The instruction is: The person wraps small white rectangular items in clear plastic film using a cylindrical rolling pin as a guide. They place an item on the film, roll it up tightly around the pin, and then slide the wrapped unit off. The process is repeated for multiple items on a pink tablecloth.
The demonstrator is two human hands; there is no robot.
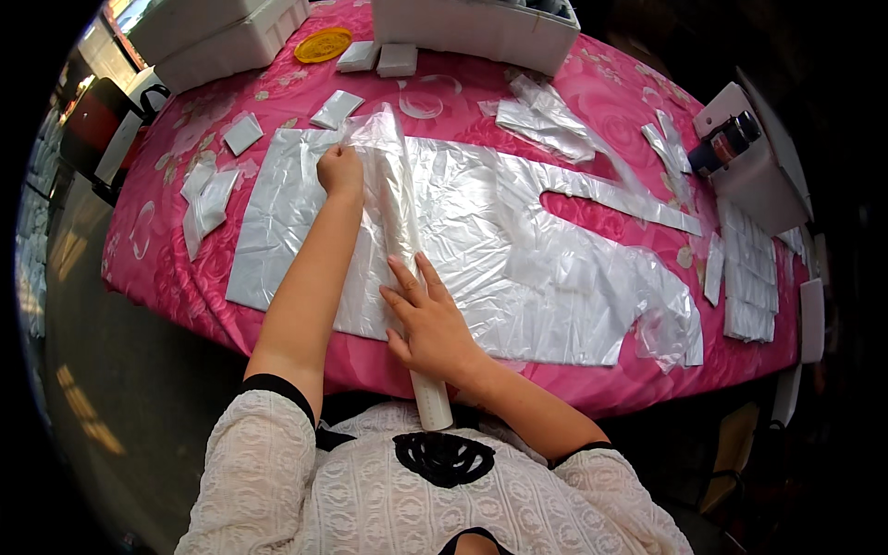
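A stack of large clear-white plastic carrier bags [453, 199] with cut-out handles lies flat across the table, handles toward the right. A long white tube [430, 402] lies over them, running from near my body to the far side, with thin plastic film around its upper part. My left hand [340, 170] is closed on the plastic film beside the tube's far end; its fingertips are partly hidden. My right hand [425, 319] rests over the near part of the tube, fingers spread and palm down.
Pink floral cloth [176, 268] covers the table. White foam boxes [472, 37], a yellow lid [323, 44] and small folded white packets [398, 60] are at the back. Loose plastic [546, 125], stacked folded bags [747, 277] and a dark bottle [726, 143] by a white box [763, 176] lie rightward.
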